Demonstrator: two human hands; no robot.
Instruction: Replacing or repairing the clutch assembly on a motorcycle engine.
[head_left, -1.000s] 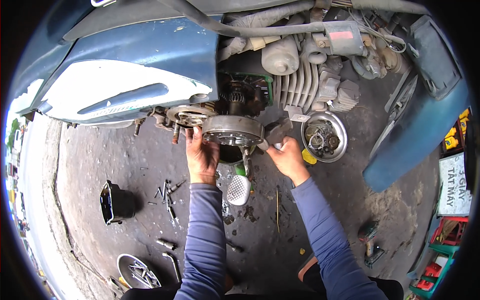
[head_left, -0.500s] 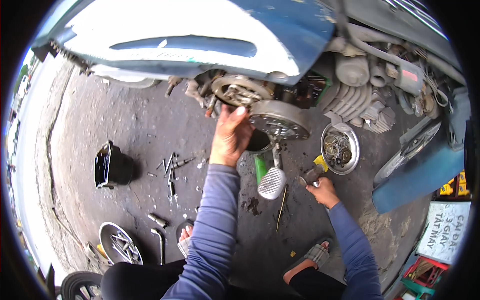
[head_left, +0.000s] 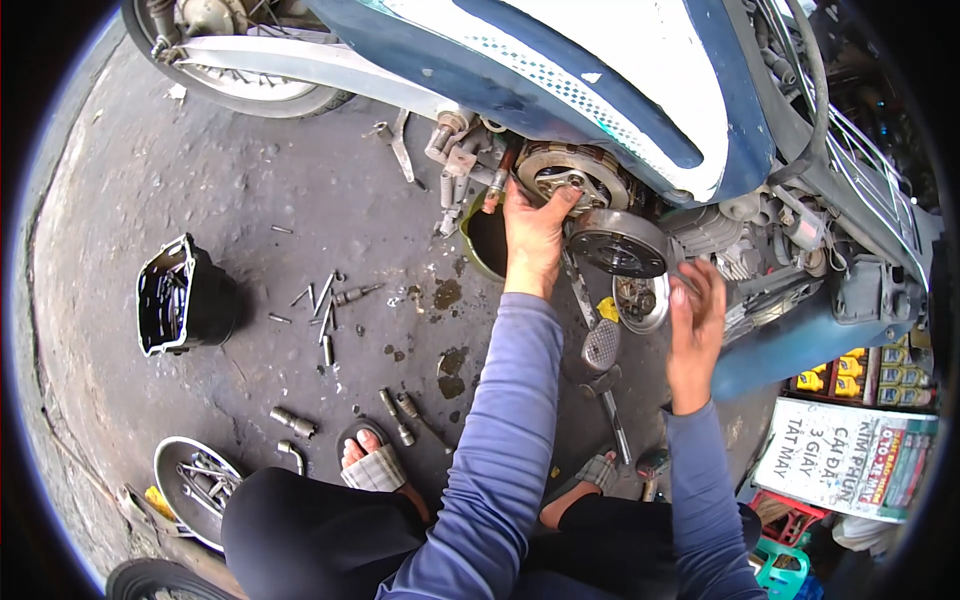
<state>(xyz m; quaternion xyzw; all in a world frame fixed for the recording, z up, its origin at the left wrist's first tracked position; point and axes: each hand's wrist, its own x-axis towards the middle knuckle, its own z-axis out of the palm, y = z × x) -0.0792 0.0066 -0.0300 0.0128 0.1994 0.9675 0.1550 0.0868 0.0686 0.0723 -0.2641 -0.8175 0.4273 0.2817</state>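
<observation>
A blue and white motorbike [head_left: 620, 90] stands over me with its engine side open. My left hand [head_left: 533, 238] reaches up to the round clutch assembly [head_left: 585, 172], fingertips gripping its centre. Just right of it sits a dark round disc [head_left: 620, 243] on the engine. My right hand [head_left: 694, 328] hovers below and right of that disc, fingers spread and blurred, holding nothing. A foot pedal with a ribbed pad [head_left: 601, 345] hangs between my two forearms.
A dark drain bowl [head_left: 484, 240] sits under the engine. A round engine cover [head_left: 641, 302] lies beside it. Bolts and sockets [head_left: 325, 300] are scattered on the oily concrete, near a black container [head_left: 185, 295] and a metal pan of tools [head_left: 195, 478]. Yellow bottles [head_left: 850, 368] stand at the right.
My right hand has come up from the ground to beside the engine disc. My left hand stays at the clutch. The view has swung so the bike sits further right.
</observation>
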